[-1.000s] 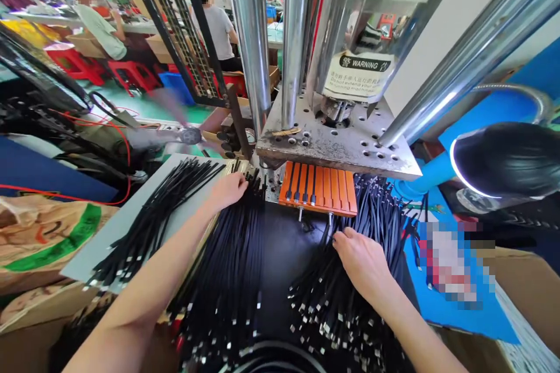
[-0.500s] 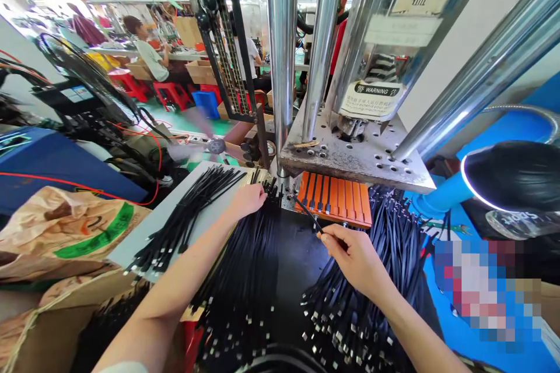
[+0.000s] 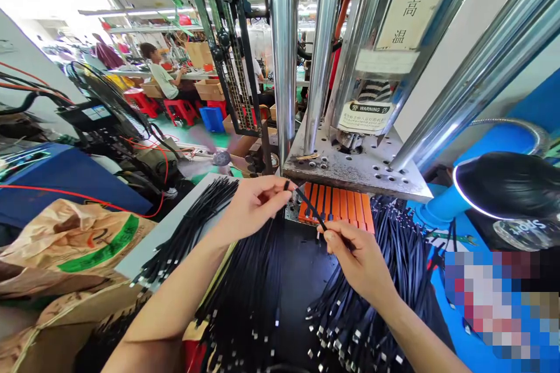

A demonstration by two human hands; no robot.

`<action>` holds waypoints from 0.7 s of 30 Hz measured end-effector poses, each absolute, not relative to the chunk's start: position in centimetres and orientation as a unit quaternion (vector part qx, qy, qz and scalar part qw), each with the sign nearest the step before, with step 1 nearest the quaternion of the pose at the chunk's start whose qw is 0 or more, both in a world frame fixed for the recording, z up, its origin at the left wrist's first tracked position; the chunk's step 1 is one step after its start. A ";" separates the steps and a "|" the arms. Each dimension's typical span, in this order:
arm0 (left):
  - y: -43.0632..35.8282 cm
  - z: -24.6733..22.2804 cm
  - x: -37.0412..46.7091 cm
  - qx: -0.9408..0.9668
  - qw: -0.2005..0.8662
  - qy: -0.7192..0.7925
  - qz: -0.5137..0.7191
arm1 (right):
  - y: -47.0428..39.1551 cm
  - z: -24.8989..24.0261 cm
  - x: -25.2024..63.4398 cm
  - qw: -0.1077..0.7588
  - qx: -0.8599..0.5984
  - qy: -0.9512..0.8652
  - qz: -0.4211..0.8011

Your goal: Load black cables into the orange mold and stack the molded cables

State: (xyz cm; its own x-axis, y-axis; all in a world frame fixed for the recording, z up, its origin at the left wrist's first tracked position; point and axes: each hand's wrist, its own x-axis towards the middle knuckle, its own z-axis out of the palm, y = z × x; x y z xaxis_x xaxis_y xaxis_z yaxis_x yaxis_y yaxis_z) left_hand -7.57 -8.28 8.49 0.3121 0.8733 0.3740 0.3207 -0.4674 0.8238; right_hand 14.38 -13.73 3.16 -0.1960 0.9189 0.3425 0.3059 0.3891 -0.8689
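My left hand [image 3: 258,204] is closed in a pinch on the end of a black cable [image 3: 286,185], in front of the press's steel plate. My right hand [image 3: 356,256] grips a thin black stick-like piece [image 3: 311,207], whose far tip reaches up left to my left fingertips; I cannot tell whether it is a tool or a cable. Behind it lies an orange slotted mould [image 3: 345,205] with black pieces in several left slots. Black cables with silver ends form a bundle [image 3: 256,268] below my left hand and another bundle [image 3: 389,262] right of my right hand.
Above the mould hangs the press's thick steel plate [image 3: 350,169] between chrome columns [image 3: 283,58]. More cables lie on a grey board [image 3: 153,245] at left. A spinning fan [image 3: 221,157] stands behind. At right are a blue pipe [image 3: 441,201] and a bottle [image 3: 525,236]. People sit farther back.
My left hand has moved right and up from the left cable bundle, now with a cable end between its fingers, meeting the black piece's tip. My right hand stays near the mould. The view has tilted up.
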 end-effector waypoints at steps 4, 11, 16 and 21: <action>-9.3 10.9 -4.7 0.758 0.399 0.300 0.420 | -13.8 4.0 13.7 0.506 -0.432 -0.679 0.310; -7.1 11.7 -0.4 0.754 0.373 0.235 0.487 | -14.7 2.7 14.1 0.442 -0.445 -0.756 0.185; -5.0 12.8 1.9 0.767 0.211 0.209 0.569 | -13.3 0.1 16.8 0.330 -0.511 -0.775 0.169; -4.4 13.8 3.2 0.847 0.124 0.087 0.509 | -7.6 -0.4 20.0 0.328 -0.592 -0.722 0.146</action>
